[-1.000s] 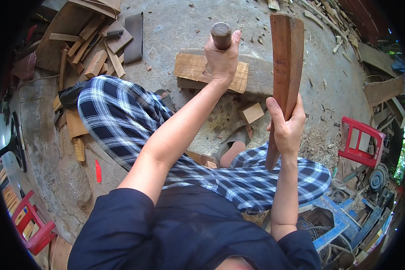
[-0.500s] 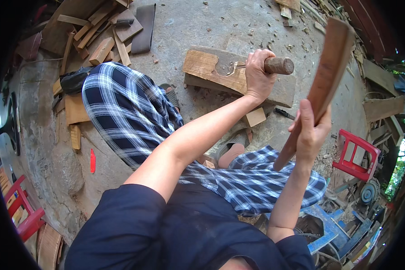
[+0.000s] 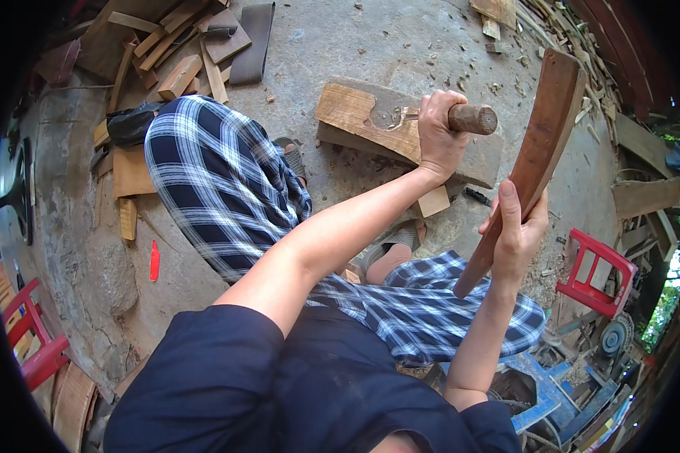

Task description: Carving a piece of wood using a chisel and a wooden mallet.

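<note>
My left hand is closed round the wooden handle of a chisel, its thin metal blade reaching left to a carved hollow in a light brown board. That board lies on a greyer, thicker plank on the concrete floor. At the right, my right hand grips the lower part of a long dark wooden bar, held raised at a slant beside the chisel. A small wooden block rests under the plank's near side, partly hidden by my left arm.
Offcuts pile at the upper left, near a grey strip. My crossed legs in plaid trousers surround the near side. Red plastic stools stand at right and lower left. A blue metal machine is at lower right; wood scraps line the right edge.
My left hand has moved right, its chisel tipped from upright to sideways at the board's hollow. My right hand and bar have shifted right, the bar now more slanted. The view has shifted slightly.
</note>
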The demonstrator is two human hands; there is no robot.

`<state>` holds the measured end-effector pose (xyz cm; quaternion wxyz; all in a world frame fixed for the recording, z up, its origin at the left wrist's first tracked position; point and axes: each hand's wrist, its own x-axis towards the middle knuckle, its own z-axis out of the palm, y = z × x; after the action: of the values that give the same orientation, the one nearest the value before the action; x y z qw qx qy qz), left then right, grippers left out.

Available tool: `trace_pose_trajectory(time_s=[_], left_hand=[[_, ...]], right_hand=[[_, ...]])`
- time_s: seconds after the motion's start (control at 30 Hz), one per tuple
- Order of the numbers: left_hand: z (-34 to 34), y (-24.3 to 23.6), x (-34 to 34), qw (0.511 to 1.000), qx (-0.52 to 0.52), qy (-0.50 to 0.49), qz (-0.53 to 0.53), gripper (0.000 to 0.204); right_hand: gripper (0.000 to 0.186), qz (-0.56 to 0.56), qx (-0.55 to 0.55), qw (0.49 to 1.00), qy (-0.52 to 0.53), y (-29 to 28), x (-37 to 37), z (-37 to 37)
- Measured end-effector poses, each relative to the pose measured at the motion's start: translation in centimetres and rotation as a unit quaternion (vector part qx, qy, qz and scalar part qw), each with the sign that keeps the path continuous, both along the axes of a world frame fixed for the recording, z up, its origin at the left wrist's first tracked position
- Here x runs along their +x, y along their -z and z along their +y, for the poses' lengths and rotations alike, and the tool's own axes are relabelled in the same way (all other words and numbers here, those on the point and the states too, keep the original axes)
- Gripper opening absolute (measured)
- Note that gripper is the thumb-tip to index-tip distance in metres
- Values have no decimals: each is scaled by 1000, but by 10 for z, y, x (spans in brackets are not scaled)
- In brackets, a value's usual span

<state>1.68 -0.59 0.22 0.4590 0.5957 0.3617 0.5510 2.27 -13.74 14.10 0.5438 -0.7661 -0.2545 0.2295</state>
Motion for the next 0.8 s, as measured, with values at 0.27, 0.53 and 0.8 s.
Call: trace_pose_trajectory(time_s=[0.27, 0.53, 0.8], left_hand=[[-3, 0, 5, 999, -24, -6, -28, 31], [3, -2, 7, 998, -31, -32, -40, 32], [7, 4, 5, 999, -38, -21, 4, 28]], right_hand=[[35, -79, 96, 992, 16, -30, -3, 13], [45, -92, -61, 994, -7, -7, 12, 15], [40, -158, -129, 976, -74, 3, 9, 26]])
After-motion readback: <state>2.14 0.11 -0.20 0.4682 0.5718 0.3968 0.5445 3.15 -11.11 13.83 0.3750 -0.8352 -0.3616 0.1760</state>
